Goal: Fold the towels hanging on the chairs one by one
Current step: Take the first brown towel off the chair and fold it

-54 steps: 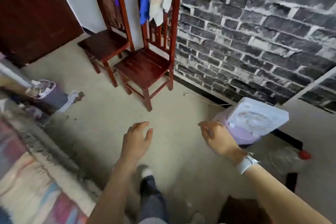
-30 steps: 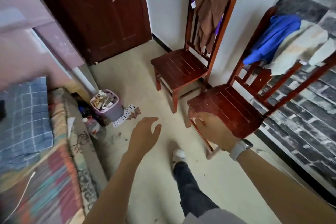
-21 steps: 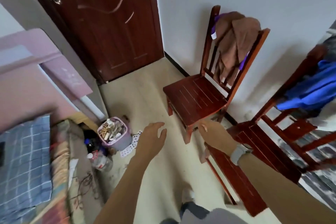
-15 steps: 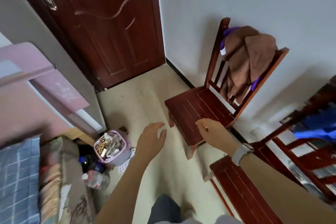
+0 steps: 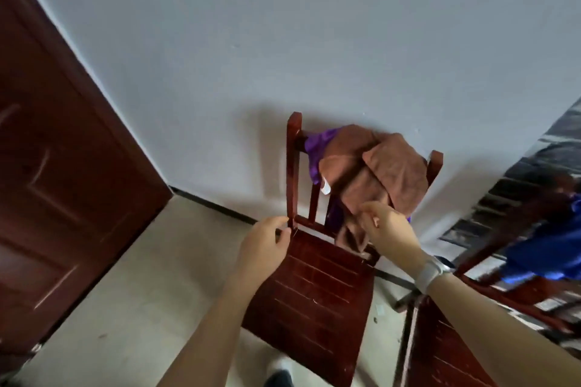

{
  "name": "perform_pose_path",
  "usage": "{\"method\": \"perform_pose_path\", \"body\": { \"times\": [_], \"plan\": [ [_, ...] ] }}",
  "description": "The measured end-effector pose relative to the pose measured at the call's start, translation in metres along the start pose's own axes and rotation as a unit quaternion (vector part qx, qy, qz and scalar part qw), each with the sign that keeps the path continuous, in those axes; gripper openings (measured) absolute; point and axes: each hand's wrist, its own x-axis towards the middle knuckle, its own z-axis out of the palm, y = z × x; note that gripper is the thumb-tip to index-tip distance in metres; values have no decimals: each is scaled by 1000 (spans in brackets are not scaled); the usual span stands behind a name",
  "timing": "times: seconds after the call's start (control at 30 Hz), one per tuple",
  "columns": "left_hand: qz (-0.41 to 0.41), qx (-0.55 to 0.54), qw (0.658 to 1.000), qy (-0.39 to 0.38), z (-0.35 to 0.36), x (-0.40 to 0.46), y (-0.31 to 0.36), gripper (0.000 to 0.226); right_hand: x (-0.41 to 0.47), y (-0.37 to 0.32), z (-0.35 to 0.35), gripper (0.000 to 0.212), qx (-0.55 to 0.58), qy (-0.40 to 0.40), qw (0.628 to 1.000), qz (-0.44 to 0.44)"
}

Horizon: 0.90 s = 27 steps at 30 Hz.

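Brown towel (image 5: 374, 173) draped over chair back (image 5: 294, 166), purple cloth (image 5: 317, 148) beneath it. Right hand (image 5: 386, 226) at hanging lower edge, grip apparently pinching, probably to lift it off. Left hand (image 5: 267, 245) relaxed, empty, near back post.

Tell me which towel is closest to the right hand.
The brown towel on the chair straight ahead; the right hand is at its lower edge. The purple towel hangs behind it, the blue towel far right.

Bare forearms, no sleeves. White watch band (image 5: 430, 272) around right wrist. Dark shoe (image 5: 279, 379), white toe, beneath the watch band.
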Motion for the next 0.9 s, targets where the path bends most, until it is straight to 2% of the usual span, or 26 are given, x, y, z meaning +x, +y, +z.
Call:
{"method": "perform_pose_path", "body": {
  "times": [0.13, 0.23, 0.3, 0.37, 0.43, 0.53, 0.63, 0.67, 0.73, 0.83, 0.87, 0.9],
  "plan": [
    [122, 33, 992, -12, -8, 97, 19, 30, 58, -4, -26, 35, -81, 121, 985, 90],
    [216, 69, 974, 8, 1, 151, 47, 31, 87, 5, -39, 58, -144, 106, 971, 161],
    [263, 139, 954, 31, 12, 179, 65, 40, 98, 12, -39, 61, -160, 96, 966, 178],
    [275, 201, 940, 24, 20, 197, 78, 50, 104, 18, -37, 55, -156, 100, 965, 187],
    [272, 239, 932, 5, 28, 210, 83, 50, 106, 21, -35, 45, -131, 128, 965, 187],
    [289, 226, 930, 19, 31, 218, 83, 27, 108, 24, -33, 25, -104, 197, 961, 165],
    [298, 169, 939, 42, 30, 223, 82, 11, 110, 24, -42, 18, -34, 249, 947, 202],
    [292, 153, 943, 43, 30, 224, 82, 9, 109, 21, -49, 18, 20, 273, 934, 227],
    [295, 130, 945, 52, 28, 223, 83, 11, 111, 18, -70, 19, 168, 336, 887, 267],
    [341, 166, 925, 6, 27, 218, 88, 35, 107, 18, -116, 14, 390, 440, 770, 249],
    [352, 192, 916, -19, 28, 218, 90, 41, 102, 20, -131, 12, 428, 479, 730, 232],
    [355, 215, 909, -36, 29, 218, 92, 44, 96, 21, -144, 13, 443, 506, 706, 222]
  ]
}}
